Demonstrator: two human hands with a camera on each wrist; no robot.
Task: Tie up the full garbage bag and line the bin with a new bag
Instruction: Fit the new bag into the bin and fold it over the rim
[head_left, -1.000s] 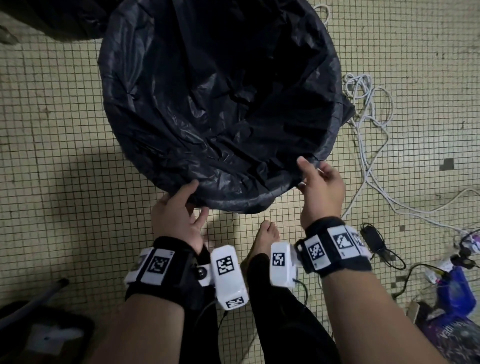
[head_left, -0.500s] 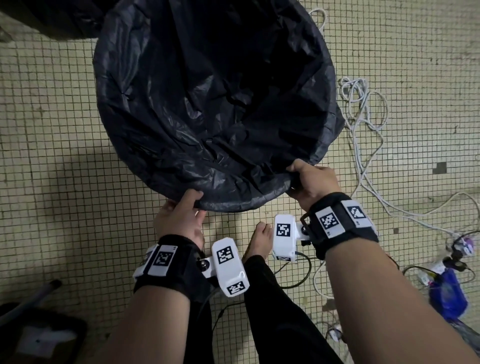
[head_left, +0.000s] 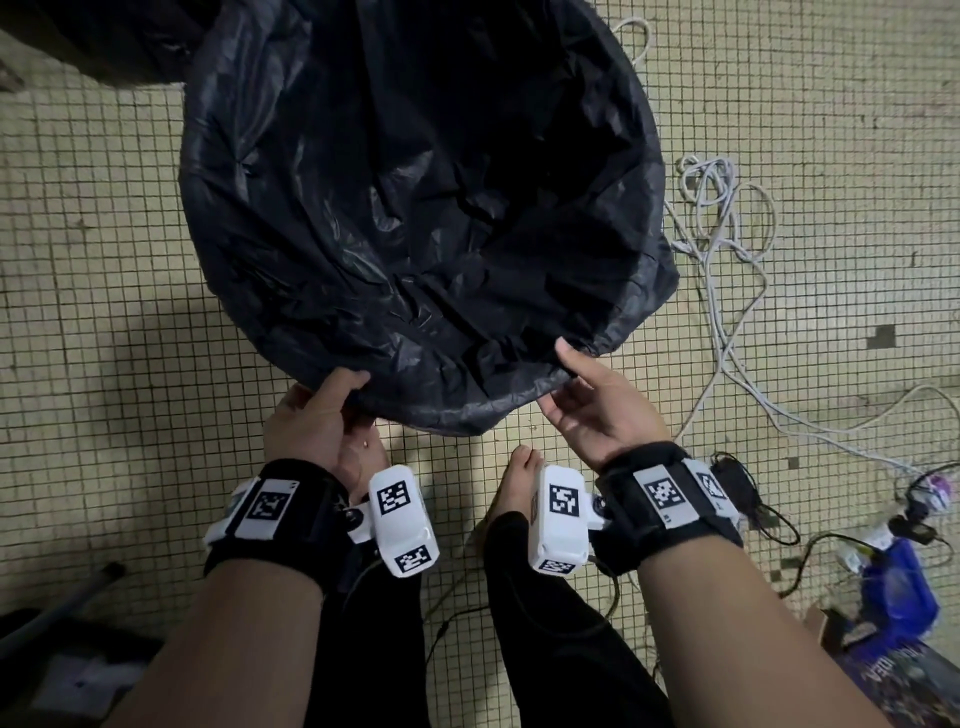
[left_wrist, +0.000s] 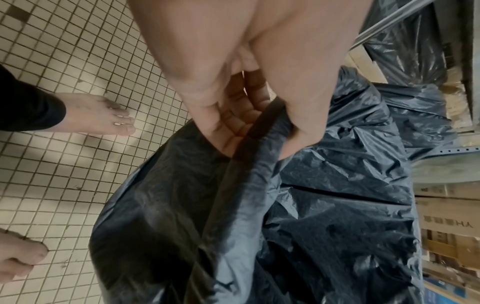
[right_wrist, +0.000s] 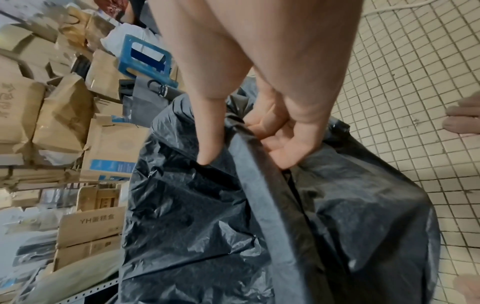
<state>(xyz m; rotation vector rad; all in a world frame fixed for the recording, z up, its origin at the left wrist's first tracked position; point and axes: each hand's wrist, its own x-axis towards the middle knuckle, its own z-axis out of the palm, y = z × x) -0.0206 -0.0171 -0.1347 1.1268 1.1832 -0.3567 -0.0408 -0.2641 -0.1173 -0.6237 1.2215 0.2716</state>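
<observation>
- On the tiled floor (head_left: 104, 312) stands the bin, with a black bag (head_left: 415, 208) spread wide over its top. The bin itself is hidden under the bag.
- At the near edge of the bag, both hands hold the rim. I think they hold it there so the rim can be pulled down over the bin's edge.
- Left hand (head_left: 317, 421): its thumb lies on top of the rim and its fingers (left_wrist: 239, 123) curl under it. The rim fold sits pinched between them.
- Right hand (head_left: 602, 415): its thumb presses on the inside of the bag and its fingers (right_wrist: 283, 148) curl under the rim fold. It pinches the rim too, but more loosely.
- The two hands are apart, one at each side of the near edge, so the plastic stays stretched between them.
- Bare feet (head_left: 519, 467) stand just behind the bin.
- White cables (head_left: 727, 234) lie on the floor at the bag's right side.
- Cardboard boxes (right_wrist: 52, 113) are piled past the far side of the bin.
- The lining step looks nearly done. No tied full bag can be picked out for sure.
</observation>
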